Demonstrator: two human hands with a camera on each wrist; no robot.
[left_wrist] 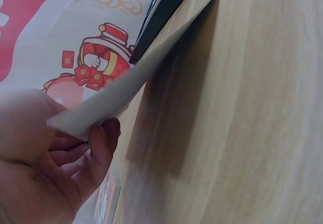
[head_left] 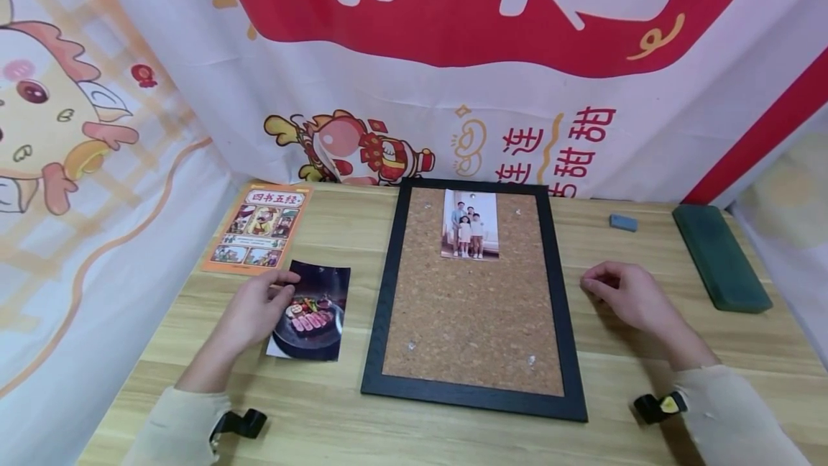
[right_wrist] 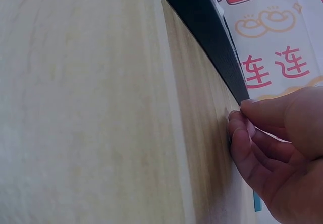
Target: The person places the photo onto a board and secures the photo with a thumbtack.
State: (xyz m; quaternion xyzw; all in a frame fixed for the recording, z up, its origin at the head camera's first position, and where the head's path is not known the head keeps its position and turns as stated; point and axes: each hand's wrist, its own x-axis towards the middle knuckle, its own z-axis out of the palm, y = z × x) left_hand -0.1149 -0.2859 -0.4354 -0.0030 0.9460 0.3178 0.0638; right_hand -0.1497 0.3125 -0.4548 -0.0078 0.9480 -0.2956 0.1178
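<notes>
My left hand [head_left: 254, 310] pinches the left edge of a photo of sliced meat on a dark plate [head_left: 315, 316]. In the left wrist view the photo's pale back [left_wrist: 118, 95] slants up off the wood, between thumb and fingers of the hand [left_wrist: 65, 158]. To the right of a black-framed cork board [head_left: 475, 308], my right hand [head_left: 637, 300] is low over the table, thumb and fingertips together. The right wrist view has this hand [right_wrist: 282, 153] near the frame's edge [right_wrist: 209, 37]; nothing shows between its fingertips. A family photo [head_left: 470, 225] is at the board's top.
Clear pins [head_left: 532, 360] are on the cork. An orange booklet [head_left: 259, 229] lies at the back left, behind the left hand. A small blue block [head_left: 623, 222] and a long green case [head_left: 721, 257] are at the back right. Printed cloth [head_left: 388, 78] hangs behind the table.
</notes>
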